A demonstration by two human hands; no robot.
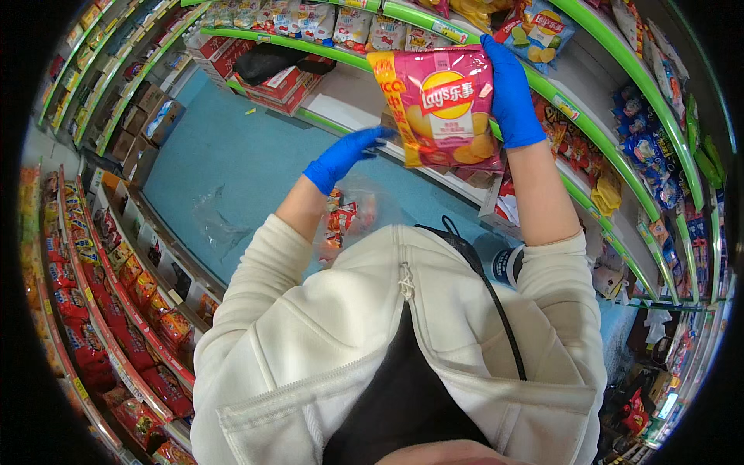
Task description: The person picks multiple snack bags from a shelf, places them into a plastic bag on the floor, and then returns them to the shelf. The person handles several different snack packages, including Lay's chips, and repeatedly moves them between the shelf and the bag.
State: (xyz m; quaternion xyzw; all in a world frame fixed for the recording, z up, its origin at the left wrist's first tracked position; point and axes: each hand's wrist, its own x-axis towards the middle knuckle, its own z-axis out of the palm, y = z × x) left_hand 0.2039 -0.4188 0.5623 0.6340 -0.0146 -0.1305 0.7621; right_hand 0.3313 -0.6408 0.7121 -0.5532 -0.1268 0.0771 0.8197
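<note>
My right hand (511, 96), in a blue glove, grips a purple and yellow bag of Lay's potato chips (444, 110) by its right edge, upright in front of a shelf. My left hand (351, 154), also blue-gloved, is just left of the bag's lower part with its fingers stretched towards it; it holds nothing and looks a little blurred. Behind the bag runs a shelf's green front edge (552, 90). A blue Lay's bag (537, 35) lies on that shelf, above and right of my right hand.
Snack shelves curve along the left (96, 279) and right (651, 151). Red and white cartons (288, 87) with a black item (267, 63) on top stand at the upper left. Clear plastic (218, 218) and red snack packets (343, 218) lie on the blue floor, near a dark bucket (504, 264).
</note>
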